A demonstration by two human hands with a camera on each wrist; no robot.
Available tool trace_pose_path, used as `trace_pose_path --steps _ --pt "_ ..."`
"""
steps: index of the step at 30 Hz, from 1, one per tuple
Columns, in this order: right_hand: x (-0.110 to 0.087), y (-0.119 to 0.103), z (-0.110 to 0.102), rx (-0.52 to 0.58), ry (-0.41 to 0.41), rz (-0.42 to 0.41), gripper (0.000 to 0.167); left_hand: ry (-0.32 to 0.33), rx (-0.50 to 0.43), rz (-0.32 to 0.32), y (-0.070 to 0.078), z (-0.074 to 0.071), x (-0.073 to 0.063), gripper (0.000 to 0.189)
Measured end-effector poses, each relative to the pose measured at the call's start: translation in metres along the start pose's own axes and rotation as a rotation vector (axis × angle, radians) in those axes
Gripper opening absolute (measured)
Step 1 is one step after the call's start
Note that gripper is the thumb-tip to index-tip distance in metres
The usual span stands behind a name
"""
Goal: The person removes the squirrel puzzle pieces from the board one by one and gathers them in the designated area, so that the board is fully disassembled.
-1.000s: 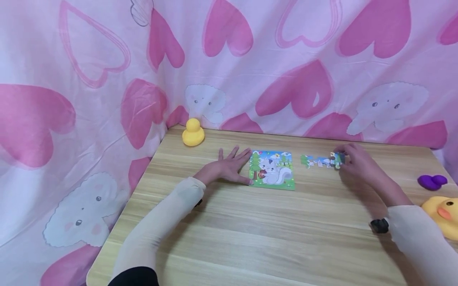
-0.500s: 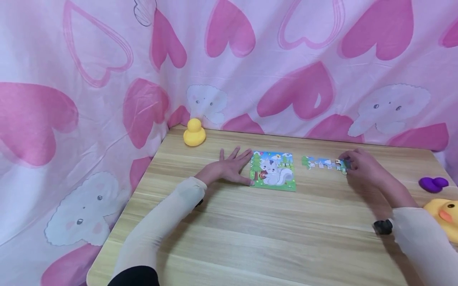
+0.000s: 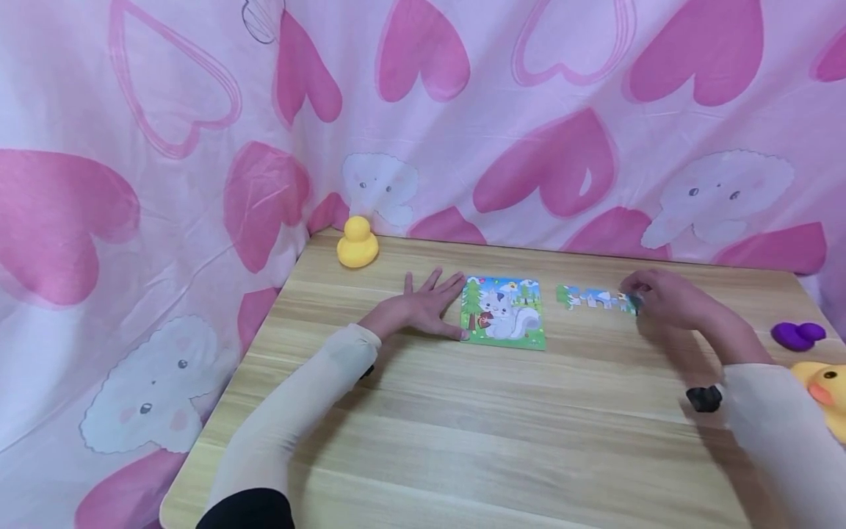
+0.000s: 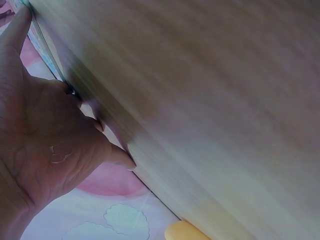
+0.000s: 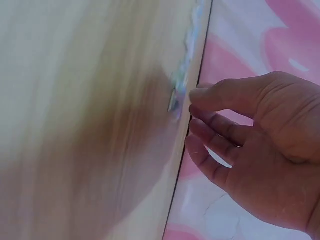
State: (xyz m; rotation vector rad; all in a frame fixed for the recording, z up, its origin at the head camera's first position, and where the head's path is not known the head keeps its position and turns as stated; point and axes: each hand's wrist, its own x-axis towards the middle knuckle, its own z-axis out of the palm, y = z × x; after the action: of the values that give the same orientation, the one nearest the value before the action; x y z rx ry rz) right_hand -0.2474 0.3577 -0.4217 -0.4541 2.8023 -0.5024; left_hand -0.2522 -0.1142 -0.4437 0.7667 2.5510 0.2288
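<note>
My right hand (image 3: 664, 300) seems to pinch the end of the puzzle strip (image 3: 595, 298) near the table's (image 3: 463, 441) far edge; a tug could unlink it; my flat left hand (image 3: 423, 312) only steadies the puzzle board (image 3: 502, 322).

The big duck (image 3: 822, 393) is cut off by the head view's edge.

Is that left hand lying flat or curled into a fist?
Flat: the left hand rests palm-down on the table, fingers spread, beside the puzzle board.
</note>
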Motion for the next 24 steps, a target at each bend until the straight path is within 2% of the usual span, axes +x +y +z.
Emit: trace_pose_path --steps 7,24 --pt "0.008 -0.032 0.004 0.01 0.054 -0.097 0.037 0.001 -0.008 -0.003 0.001 -0.001 -0.001 0.119" --pt "0.05 -0.116 0.04 0.11 0.075 -0.198 0.035 -0.012 -0.015 -0.008 0.002 -0.001 -0.001 0.118"
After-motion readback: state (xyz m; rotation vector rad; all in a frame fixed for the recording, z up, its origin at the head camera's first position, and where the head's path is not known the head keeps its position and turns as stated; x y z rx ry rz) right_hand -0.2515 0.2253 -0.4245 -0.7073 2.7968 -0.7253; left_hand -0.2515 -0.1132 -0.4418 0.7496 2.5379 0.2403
